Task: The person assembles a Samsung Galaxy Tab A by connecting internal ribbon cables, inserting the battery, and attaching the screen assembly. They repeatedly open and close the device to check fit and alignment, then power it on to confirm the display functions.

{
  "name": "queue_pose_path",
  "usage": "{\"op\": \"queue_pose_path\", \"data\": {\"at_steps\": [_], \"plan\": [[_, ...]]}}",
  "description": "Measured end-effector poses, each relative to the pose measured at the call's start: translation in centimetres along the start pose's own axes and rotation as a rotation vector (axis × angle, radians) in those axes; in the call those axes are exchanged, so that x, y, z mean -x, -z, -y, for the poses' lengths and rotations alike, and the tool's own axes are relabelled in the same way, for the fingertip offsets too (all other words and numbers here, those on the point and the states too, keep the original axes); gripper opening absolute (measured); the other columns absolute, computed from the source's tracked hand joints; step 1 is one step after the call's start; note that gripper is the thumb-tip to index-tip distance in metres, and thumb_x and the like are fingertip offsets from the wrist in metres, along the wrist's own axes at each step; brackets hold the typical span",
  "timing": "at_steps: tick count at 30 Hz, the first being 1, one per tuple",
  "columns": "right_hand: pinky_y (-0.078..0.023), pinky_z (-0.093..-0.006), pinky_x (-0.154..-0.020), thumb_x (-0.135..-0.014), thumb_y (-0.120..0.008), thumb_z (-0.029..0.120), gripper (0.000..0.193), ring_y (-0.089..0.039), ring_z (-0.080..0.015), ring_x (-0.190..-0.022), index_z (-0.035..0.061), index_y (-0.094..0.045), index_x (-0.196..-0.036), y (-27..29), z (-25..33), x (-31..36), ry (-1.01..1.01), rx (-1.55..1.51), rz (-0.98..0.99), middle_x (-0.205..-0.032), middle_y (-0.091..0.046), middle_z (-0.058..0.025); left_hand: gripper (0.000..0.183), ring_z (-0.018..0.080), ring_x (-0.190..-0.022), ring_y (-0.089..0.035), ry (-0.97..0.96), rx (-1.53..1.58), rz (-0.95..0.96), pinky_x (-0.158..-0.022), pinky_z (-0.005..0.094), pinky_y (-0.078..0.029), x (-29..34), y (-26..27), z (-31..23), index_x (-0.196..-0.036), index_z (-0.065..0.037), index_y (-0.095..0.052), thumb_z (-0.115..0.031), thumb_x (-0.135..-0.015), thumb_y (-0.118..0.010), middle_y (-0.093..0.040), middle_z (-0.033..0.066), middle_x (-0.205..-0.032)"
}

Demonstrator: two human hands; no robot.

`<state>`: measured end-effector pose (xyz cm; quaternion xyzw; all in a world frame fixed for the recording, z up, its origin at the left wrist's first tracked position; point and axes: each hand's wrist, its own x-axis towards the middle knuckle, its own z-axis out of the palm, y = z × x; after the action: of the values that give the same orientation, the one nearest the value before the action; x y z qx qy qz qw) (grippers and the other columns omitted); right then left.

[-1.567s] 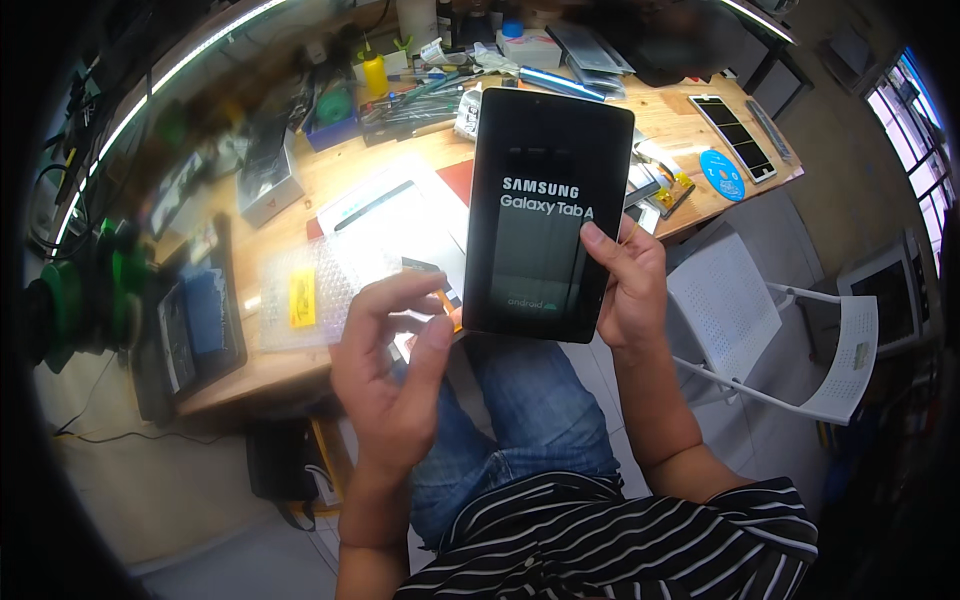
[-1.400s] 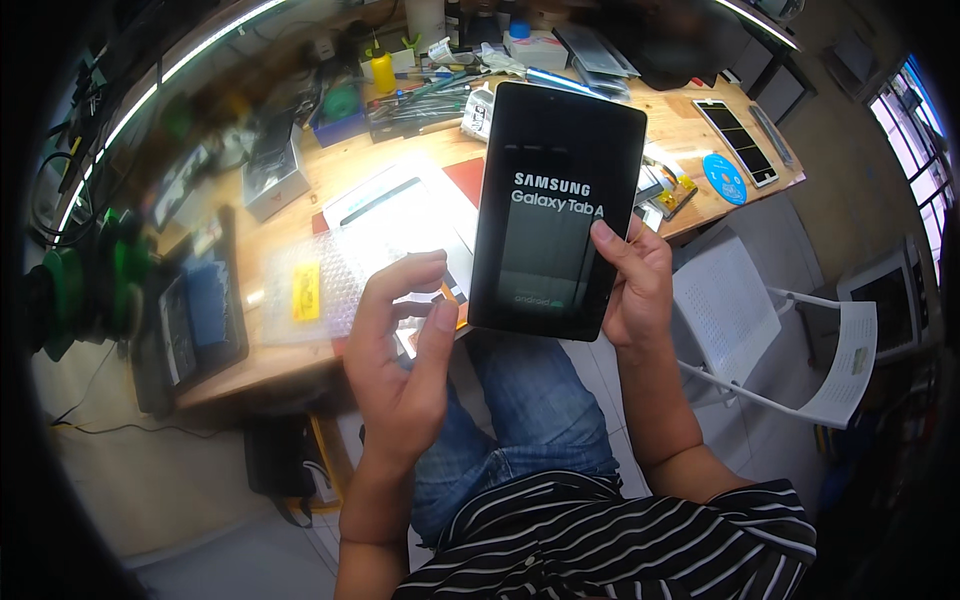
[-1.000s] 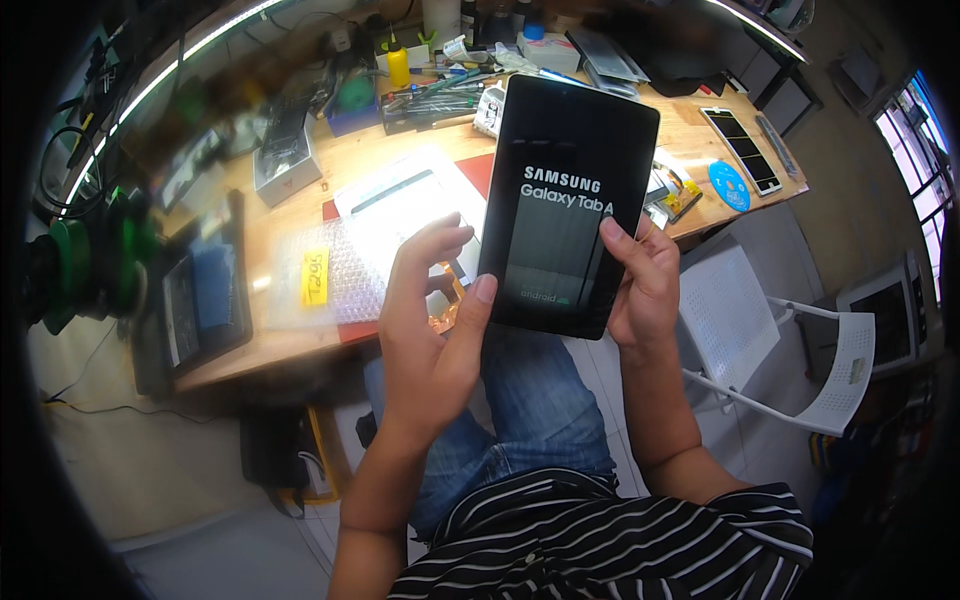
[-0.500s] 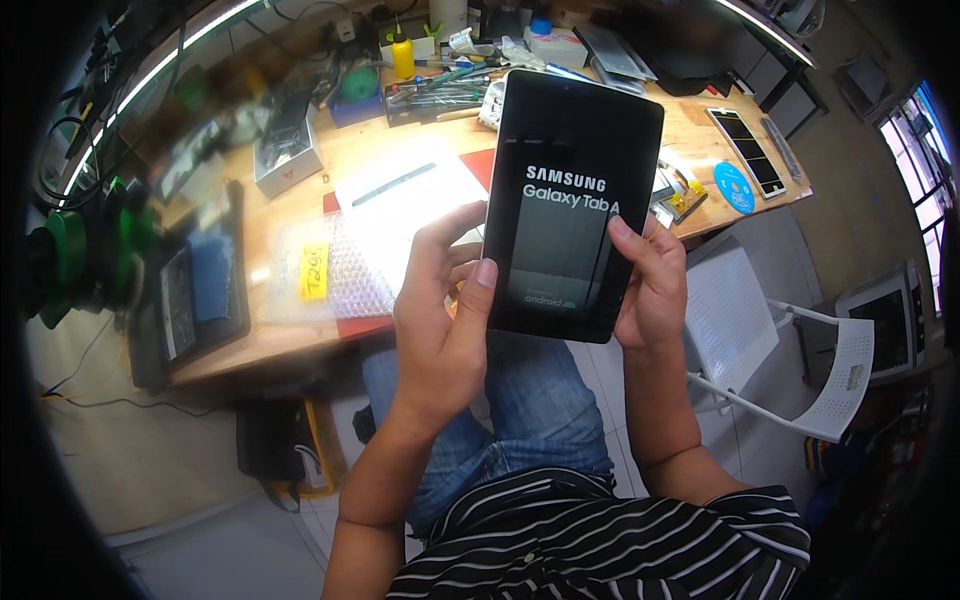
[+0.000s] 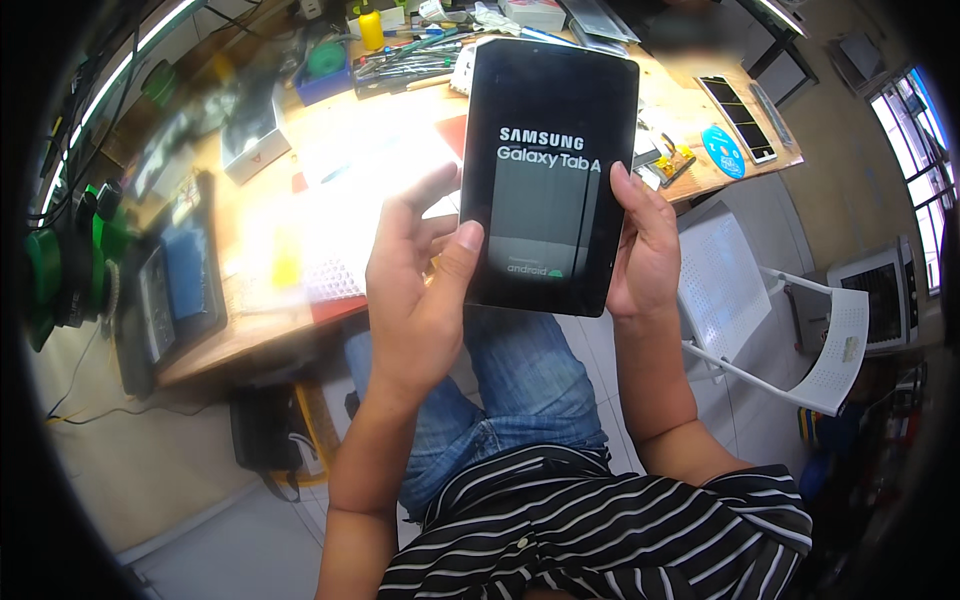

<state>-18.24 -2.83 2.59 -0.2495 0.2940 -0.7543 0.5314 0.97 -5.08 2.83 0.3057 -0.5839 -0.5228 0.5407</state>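
Observation:
A black tablet is held upright above my lap, its screen toward me and lit with white start-up lettering on a dark ground. My left hand grips its left edge, thumb along the front and the other fingers partly behind it. On the opposite side my right hand closes round the right edge, with the thumb at the border of the screen. The backs of the fingers behind the tablet are hidden.
The wooden workbench carries a white box, a blue tray of tools, a yellow bottle, a blue disc and a phone-sized panel. At right stands a white folding chair. Glare washes out the bench's middle.
The whole view has shifted, so the tablet and both hands appear slightly higher and further left. Both hands keep their hold. Glare over the bench paper and bubble wrap has grown.

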Motion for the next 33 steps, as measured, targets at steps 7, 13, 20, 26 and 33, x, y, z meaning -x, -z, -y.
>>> {"op": "queue_pose_path", "data": {"at_steps": [7, 13, 20, 26, 33], "plan": [[-0.05, -0.021, -0.06, -0.103, -0.059, 0.016, 0.022, -0.065, -0.0071, -0.069, -0.0018, -0.068, -0.094, -0.6, 0.3, 0.8, 0.027, 0.14, 0.01, -0.084, -0.07, -0.0054, 0.066, 0.0241, -0.109, -0.065, 0.11, -0.043, 0.07, -0.091, 0.0328, -0.054, -0.2, -1.0, -0.8, -0.144, 0.007, -0.037, -0.018, -0.094, -0.073, -0.062, 0.0224, -0.123], [-0.05, -0.0205, -0.066, -0.102, -0.061, 0.019, 0.026, -0.064, -0.0068, -0.075, -0.0051, -0.068, -0.109, -0.8, 0.6, 1.3, 0.083, 0.296, 0.075, -0.088, -0.07, -0.0042, 0.087, 0.0254, -0.113, -0.063, 0.148, 0.038, 0.099, -0.094, 0.0327, -0.052, -0.3, -1.5, -0.3, -0.148, 0.008, -0.031, -0.026, -0.086, -0.082, -0.059, 0.0229, -0.126], [-0.055, -0.0344, -0.093, -0.09, -0.071, 0.029, 0.052, -0.068, -0.0262, -0.11, -0.0053, -0.064, -0.129, -3.3, 2.5, 4.8, 0.081, 0.87, 0.519, -0.124, -0.069, -0.0189, 0.118, 0.0427, -0.133, -0.049, 0.361, 0.825, 0.297, -0.107, 0.0567, -0.047, -0.3, 0.0, 2.7, -0.16, -0.01, -0.019, -0.083, -0.076, -0.059, -0.037, 0.0276, -0.152], [-0.051, -0.0218, -0.075, -0.088, -0.072, 0.002, 0.022, -0.067, -0.0111, -0.084, -0.005, -0.071, -0.109, -3.5, 2.8, 2.4, 0.143, 0.913, 0.32, -0.09, -0.073, -0.0086, 0.13, 0.0581, -0.133, -0.04, 0.378, 1.58, 0.423, -0.1, 0.0744, -0.041, 0.8, 1.2, 5.3, -0.158, -0.005, -0.022, -0.096, -0.07, -0.045, -0.03, 0.032, -0.155], [-0.037, -0.0166, -0.058, -0.088, -0.075, 0.005, 0.021, -0.046, 0.001, -0.062, -0.0035, -0.071, -0.107, -3.5, 2.3, 1.2, 0.062, 0.919, 0.34, -0.068, -0.052, 0.0075, 0.124, 0.0569, -0.125, -0.048, 0.403, 1.284, 0.433, -0.091, 0.0802, -0.043, 1.9, 1.5, 6.7, -0.157, -0.01, -0.025, -0.096, -0.07, -0.046, -0.037, 0.0301, -0.149]]}}
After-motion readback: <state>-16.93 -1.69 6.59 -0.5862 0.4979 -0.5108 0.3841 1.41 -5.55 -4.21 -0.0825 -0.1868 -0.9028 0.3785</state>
